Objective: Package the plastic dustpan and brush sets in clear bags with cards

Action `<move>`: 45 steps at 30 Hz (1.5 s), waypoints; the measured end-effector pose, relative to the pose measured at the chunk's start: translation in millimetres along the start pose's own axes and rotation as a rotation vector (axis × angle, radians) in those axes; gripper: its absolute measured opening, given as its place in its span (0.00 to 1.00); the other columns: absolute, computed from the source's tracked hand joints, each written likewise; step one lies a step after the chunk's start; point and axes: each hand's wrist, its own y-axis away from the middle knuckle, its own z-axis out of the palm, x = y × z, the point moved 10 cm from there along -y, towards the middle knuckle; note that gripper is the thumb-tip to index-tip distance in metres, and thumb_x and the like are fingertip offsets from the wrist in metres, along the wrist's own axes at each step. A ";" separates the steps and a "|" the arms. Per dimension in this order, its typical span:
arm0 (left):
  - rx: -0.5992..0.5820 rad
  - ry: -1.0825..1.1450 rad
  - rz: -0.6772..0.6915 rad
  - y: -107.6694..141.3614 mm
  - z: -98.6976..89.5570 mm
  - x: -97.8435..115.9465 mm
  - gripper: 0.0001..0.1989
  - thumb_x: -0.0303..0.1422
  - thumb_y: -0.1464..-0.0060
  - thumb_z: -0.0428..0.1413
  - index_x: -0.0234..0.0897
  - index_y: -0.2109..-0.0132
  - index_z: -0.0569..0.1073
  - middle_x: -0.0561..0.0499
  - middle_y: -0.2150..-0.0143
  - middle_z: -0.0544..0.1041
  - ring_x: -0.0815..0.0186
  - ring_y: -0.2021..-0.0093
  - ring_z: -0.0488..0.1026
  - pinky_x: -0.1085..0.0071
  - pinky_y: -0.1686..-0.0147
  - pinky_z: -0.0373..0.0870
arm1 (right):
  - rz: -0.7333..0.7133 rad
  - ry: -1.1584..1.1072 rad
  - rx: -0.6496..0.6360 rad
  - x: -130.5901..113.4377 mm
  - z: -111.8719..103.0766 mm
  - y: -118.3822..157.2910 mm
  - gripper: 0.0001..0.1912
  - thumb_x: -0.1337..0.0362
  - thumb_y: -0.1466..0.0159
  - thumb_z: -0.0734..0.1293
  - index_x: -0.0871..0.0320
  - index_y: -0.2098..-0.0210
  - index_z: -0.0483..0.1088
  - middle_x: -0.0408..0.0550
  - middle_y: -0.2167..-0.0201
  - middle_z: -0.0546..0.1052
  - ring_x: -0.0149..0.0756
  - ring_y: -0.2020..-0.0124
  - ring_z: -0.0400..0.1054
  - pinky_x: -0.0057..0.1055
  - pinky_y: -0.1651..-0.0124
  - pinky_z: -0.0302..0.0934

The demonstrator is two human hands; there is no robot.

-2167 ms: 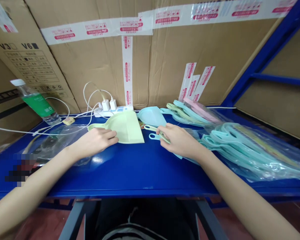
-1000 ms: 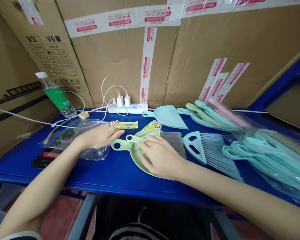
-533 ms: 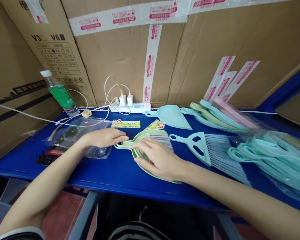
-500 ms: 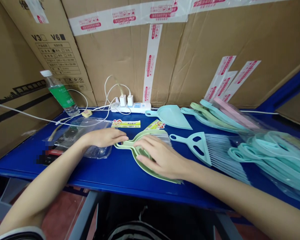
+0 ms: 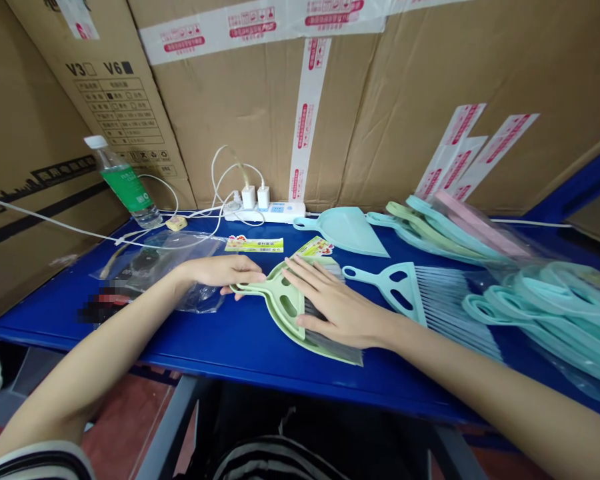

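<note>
left hand (image 5: 220, 272) flat, fingertips at handle ends; right hand (image 5: 343, 310) spread, pressing green brush (image 5: 330, 348) onto green dustpan (image 5: 280, 327), apparently keeping pair nested.

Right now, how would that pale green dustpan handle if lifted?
The pale green dustpan is probably light and stiff: it looks like thin moulded plastic. The brush bristles beneath it may slip out unless the right hand holds them.

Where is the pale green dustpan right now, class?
In the head view, the pale green dustpan lies on the blue table under the right hand, its handle reaching left to the left hand.
</note>
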 end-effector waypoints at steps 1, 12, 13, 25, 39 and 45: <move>-0.010 0.020 0.008 -0.2 0.5 0.6 0.24 0.51 0.36 0.48 0.36 0.72 0.63 0.56 0.80 0.68 0.76 0.85 0.59 0.79 0.86 0.55 | -0.005 -0.007 0.006 -0.6 -0.4 -0.2 0.42 0.41 0.31 0.53 0.64 0.28 0.46 0.58 0.27 0.41 0.49 0.27 0.27 0.55 0.28 0.31; -0.077 0.055 0.058 0.6 3.1 2.3 0.22 0.47 0.35 0.49 0.36 0.70 0.66 0.55 0.80 0.71 0.76 0.85 0.62 0.80 0.85 0.58 | -0.045 -0.007 0.015 -2.4 2.5 -5.7 0.43 0.41 0.30 0.51 0.67 0.28 0.45 0.60 0.27 0.41 0.46 0.27 0.27 0.55 0.29 0.31; -0.079 0.057 0.059 0.6 3.2 2.1 0.22 0.47 0.35 0.49 0.36 0.70 0.66 0.55 0.79 0.71 0.76 0.85 0.62 0.80 0.85 0.58 | -0.047 -0.005 0.016 -2.5 2.4 -5.9 0.43 0.41 0.30 0.51 0.67 0.28 0.45 0.61 0.27 0.42 0.46 0.27 0.27 0.55 0.29 0.31; -0.085 0.043 0.079 0.6 3.8 6.9 0.22 0.46 0.35 0.50 0.35 0.71 0.66 0.55 0.79 0.72 0.77 0.85 0.61 0.81 0.85 0.59 | -0.043 -0.013 -0.005 -1.9 4.3 -6.1 0.44 0.39 0.31 0.49 0.68 0.28 0.44 0.61 0.27 0.40 0.46 0.27 0.26 0.54 0.28 0.30; -0.064 -0.008 0.076 0.3 2.7 2.7 0.22 0.48 0.36 0.50 0.37 0.71 0.63 0.57 0.78 0.66 0.75 0.83 0.61 0.80 0.85 0.59 | -0.047 0.012 -0.012 -0.7 3.8 -8.5 0.45 0.39 0.31 0.52 0.66 0.28 0.44 0.60 0.27 0.40 0.46 0.27 0.25 0.53 0.28 0.28; -0.077 0.017 0.032 -0.2 3.4 -1.5 0.20 0.46 0.36 0.51 0.36 0.70 0.64 0.57 0.78 0.67 0.75 0.83 0.62 0.80 0.84 0.61 | -0.007 0.004 -0.017 3.1 0.8 -5.2 0.44 0.41 0.30 0.52 0.66 0.28 0.41 0.60 0.27 0.37 0.49 0.28 0.23 0.54 0.29 0.30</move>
